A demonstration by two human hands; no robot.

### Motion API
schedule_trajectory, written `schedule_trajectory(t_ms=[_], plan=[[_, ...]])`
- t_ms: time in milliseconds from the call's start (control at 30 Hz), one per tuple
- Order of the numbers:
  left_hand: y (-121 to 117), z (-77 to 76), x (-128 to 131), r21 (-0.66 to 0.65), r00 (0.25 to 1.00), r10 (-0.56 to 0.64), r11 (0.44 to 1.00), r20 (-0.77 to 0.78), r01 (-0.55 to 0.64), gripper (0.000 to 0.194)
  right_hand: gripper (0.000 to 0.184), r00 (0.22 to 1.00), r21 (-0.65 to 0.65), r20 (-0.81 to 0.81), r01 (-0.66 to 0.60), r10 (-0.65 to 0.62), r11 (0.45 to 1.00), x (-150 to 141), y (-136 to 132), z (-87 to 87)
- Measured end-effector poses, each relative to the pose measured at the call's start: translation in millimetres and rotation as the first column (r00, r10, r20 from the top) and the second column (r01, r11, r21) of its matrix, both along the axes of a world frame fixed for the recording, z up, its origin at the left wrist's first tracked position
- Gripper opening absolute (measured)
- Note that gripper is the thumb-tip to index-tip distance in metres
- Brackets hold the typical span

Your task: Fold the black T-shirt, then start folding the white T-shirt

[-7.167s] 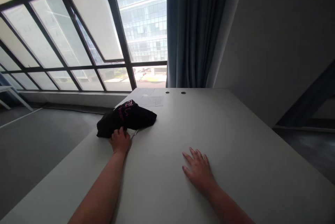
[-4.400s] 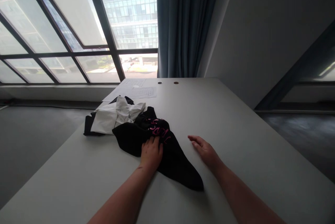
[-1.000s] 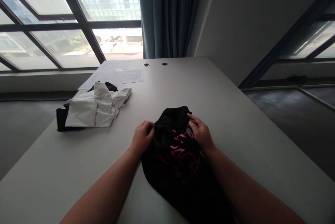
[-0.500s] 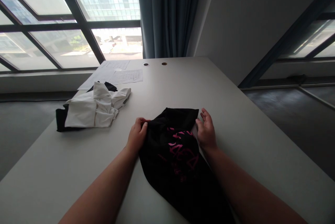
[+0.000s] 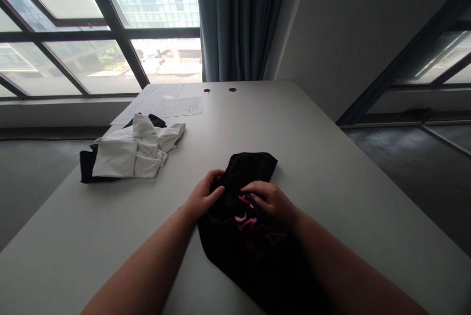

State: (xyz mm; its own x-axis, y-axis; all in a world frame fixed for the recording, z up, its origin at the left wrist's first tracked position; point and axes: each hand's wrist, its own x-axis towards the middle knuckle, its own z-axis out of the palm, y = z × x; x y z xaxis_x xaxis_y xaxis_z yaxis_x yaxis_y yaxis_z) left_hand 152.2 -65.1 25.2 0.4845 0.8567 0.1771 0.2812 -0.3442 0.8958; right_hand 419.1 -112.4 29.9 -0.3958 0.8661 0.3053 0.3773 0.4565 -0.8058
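A black T-shirt with a pink print lies folded lengthwise in front of me, its lower end running out of view at the bottom. At its left edge my left hand grips the cloth, with the thumb on top and the fingers partly hidden in the fabric. My right hand lies over the shirt beside the pink lettering, its thumb and fingers bent together on the cloth. Beyond both hands, a flap of the shirt spreads out flat.
A white table carries everything. To the left sits a pile with a white garment over a black garment. Printed papers lie at the far left corner. Two cable holes pierce the far edge, near a blue curtain.
My right hand has moved left from the shirt's right edge onto its upper part and closed on the cloth. My left hand has shifted slightly right, and the shirt's upper part is bunched more.
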Motion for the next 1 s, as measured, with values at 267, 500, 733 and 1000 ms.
schedule_trajectory(t_ms=[267,500,733,1000], plan=[[0,-7.6,9,0.022,0.992,0.058,0.998,-0.109,-0.056,0.043,0.028,0.996,-0.021,-0.059,0.067,-0.068,0.998,-4,-7,-3.5],[-6,-4.8,7,0.373,0.965,-0.012,0.921,-0.263,0.113,0.04,0.079,0.958,-0.191,-0.025,0.275,-0.285,0.942,-4,5,-15.5],[-24,8.6,12,0.568,0.925,-0.252,0.733,-0.285,0.375,0.06,0.055,0.962,-0.08,-0.031,0.269,-0.272,0.96,-2,6,-12.8],[-21,-1.0,15,0.357,0.939,0.043,0.93,-0.342,0.088,0.055,0.034,0.906,-0.159,-0.035,0.411,-0.421,0.898,0,7,-15.3]])
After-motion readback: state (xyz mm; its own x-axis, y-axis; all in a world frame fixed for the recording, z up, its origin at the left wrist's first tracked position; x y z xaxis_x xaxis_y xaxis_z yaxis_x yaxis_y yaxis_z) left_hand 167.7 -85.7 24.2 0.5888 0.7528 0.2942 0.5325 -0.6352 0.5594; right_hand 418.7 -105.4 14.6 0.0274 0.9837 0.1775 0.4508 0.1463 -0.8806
